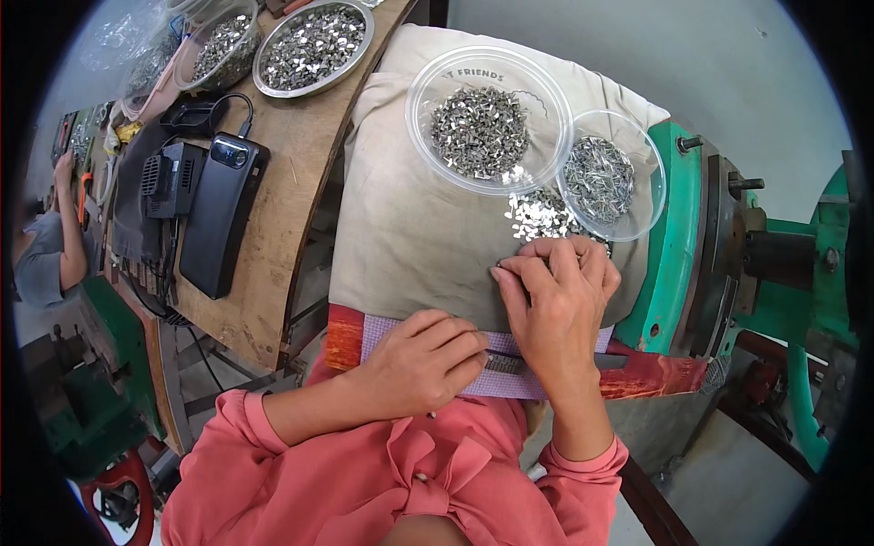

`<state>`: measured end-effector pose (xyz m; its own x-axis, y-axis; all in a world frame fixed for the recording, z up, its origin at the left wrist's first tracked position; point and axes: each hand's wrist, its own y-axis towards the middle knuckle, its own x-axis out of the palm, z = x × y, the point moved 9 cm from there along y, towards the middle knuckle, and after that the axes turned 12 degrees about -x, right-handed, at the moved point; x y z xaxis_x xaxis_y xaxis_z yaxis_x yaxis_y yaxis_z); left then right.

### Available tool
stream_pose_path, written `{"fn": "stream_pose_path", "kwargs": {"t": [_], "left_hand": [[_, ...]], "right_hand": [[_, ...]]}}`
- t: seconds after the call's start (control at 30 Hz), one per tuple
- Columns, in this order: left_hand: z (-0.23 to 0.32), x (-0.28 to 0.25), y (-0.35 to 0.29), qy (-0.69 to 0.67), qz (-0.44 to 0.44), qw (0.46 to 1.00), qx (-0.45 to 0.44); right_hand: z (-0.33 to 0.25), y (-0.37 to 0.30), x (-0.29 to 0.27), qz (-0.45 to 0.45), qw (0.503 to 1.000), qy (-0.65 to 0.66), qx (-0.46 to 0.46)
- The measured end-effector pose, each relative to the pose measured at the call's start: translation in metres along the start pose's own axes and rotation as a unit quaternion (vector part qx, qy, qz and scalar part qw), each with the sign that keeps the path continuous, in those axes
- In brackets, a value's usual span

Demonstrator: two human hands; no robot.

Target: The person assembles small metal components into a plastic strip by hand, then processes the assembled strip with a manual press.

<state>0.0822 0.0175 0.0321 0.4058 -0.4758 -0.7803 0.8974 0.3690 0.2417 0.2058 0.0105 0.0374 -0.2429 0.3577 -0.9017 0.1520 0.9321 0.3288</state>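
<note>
Silvery bits (539, 218), beige cloth (410, 246)

Bright light glares off metal pieces (539, 218), while black corners frame bent edges.

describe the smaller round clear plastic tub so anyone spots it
On the beige cloth, find the large round clear plastic tub of chunky metal bits. Just right of it sits the smaller round clear plastic tub, set apart by thin, needle-like silvery pieces inside.

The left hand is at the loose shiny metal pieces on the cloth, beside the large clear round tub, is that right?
Not quite: the head view shows the right hand at the loose shiny metal pieces on the cloth, beside the large clear round tub. The left hand lies away from them.
</note>
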Motion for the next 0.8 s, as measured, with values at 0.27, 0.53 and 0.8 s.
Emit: {"fn": "stream_pose_path", "kwargs": {"t": [0.27, 0.53, 0.8], "left_hand": [[-0.002, -0.005, 0.002, 0.003, 0.002, 1.000, -0.007], [-0.043, -0.021, 0.026, 0.093, 0.047, 0.989, -0.101], [-0.056, -0.019, 0.030, 0.020, 0.020, 0.991, -0.132]], "right_hand": [[0.000, -0.003, -0.001, 0.024, 0.998, -0.045, 0.033], [0.003, -0.007, 0.002, 0.025, 0.998, 0.009, 0.049], [0.000, -0.003, 0.001, 0.015, 0.999, -0.008, 0.028]]}}
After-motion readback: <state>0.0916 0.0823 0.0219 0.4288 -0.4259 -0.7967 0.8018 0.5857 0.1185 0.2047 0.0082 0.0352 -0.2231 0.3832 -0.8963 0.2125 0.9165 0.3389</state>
